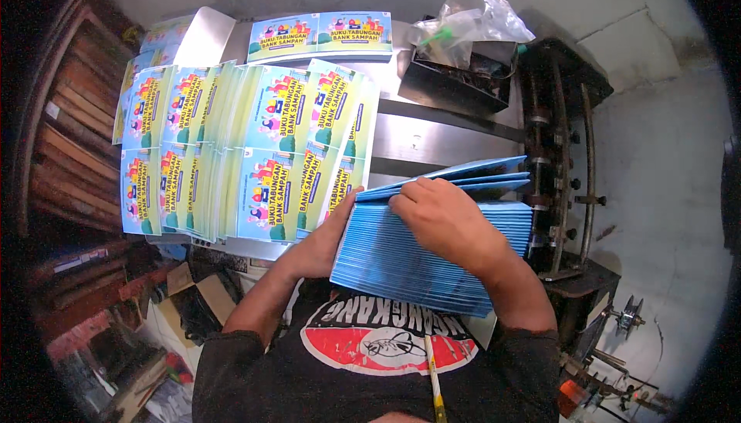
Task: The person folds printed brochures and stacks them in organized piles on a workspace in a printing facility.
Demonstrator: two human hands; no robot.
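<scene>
The blue stack (421,262) is grasped by the left hand (324,244). It is touched by the right hand (446,218), grip unclear.

Bold dark lettering stands on the colourful printed sheets (266,167), white lettering on the black shirt (309,394).

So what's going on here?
A person has a fanned blue paper stack in front of their dark shirt. The left grip holds its left edge, while the right grip is at the upper layers, a few of which stand apart from the rest. Colourful printed sheets lie overlapping on the metal table to the left.
</scene>
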